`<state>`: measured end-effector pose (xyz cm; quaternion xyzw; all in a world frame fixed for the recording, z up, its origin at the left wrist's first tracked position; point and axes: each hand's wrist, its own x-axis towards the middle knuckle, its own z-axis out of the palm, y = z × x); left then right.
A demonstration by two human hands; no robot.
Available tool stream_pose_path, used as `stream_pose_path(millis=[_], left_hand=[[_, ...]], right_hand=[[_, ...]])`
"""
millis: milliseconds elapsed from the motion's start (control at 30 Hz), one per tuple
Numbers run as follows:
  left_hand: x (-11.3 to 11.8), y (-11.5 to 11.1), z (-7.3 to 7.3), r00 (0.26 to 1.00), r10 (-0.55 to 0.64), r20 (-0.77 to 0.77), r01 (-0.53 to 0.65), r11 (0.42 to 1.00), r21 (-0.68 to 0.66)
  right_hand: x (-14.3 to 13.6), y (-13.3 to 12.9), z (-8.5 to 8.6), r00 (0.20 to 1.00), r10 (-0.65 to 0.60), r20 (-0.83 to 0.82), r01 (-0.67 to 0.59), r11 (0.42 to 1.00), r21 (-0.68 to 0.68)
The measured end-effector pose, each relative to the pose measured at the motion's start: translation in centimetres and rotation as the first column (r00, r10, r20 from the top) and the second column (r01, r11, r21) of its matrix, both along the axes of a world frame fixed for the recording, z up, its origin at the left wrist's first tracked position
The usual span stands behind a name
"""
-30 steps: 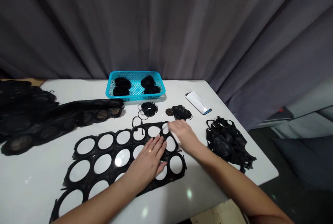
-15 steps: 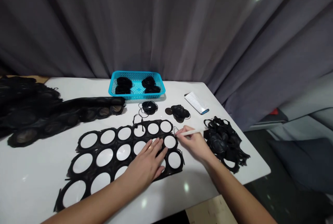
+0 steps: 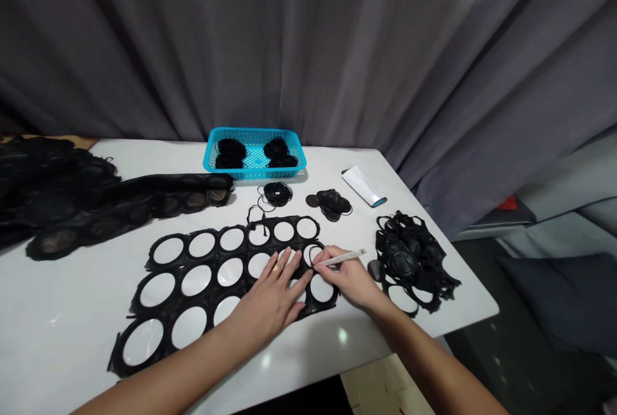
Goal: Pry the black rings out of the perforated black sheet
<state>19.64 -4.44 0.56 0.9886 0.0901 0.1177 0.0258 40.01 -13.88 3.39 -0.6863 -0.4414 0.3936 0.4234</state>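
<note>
A black sheet (image 3: 219, 277) with rows of round holes lies flat on the white table. My left hand (image 3: 276, 290) rests on its right part, fingers spread, pressing it down; a ring shows on one finger. My right hand (image 3: 351, 279) pinches a slim white pen-like tool (image 3: 343, 257), whose back end points up to the right. Its working tip, largely hidden by the fingers, is at the edge of a hole near the sheet's right end. A thin black strand curves inside that hole. Beyond the sheet lies a coil of thin black rings (image 3: 278, 194).
A blue basket (image 3: 254, 174) holds several bundles of black rings. Black discs (image 3: 332, 204) and a white packet (image 3: 362, 186) lie right of it. Black scraps (image 3: 412, 257) are heaped at the right edge, more black sheets (image 3: 72, 193) at the left. A grey curtain (image 3: 299, 49) hangs behind.
My right hand has moved left and slightly down, from beside the sheet onto the hole at its right end, with the tool still pinched. My left hand stays on the sheet.
</note>
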Motion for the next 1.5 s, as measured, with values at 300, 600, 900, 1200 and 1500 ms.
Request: stream_pose_path(millis=[300,600,900,1200,1500], left_hand=[[0.1,0.0,0.0,1.0,0.006,-0.017,-0.005,1.0,0.023],[-0.5,0.2,1.1,1.0,-0.012,0.01,0.012,0.999,-0.043],[-2.8,-2.9,1.1,0.993,-0.121,0.005,0.12,0.992,0.043],[-2.7,-3.8,0.8,0.996,-0.094,0.006,0.094,0.995,-0.027],[-2.8,-3.9,0.7,0.996,-0.089,-0.003,0.089,0.995,-0.051]], right_hand=[[-1.0,-0.7,-0.3,0.871,0.18,0.457,-0.21,0.978,0.015],[5.4,1.8,1.8,0.539,-0.267,0.799,0.201,0.962,0.186],[0.4,-2.9,1.5,0.989,-0.121,-0.085,0.123,0.992,0.013],[-2.5,-5.6,0.8,0.988,-0.026,-0.149,0.018,0.998,-0.057],[-2.5,-5.7,0.2,0.995,0.011,-0.101,-0.015,0.999,-0.03]])
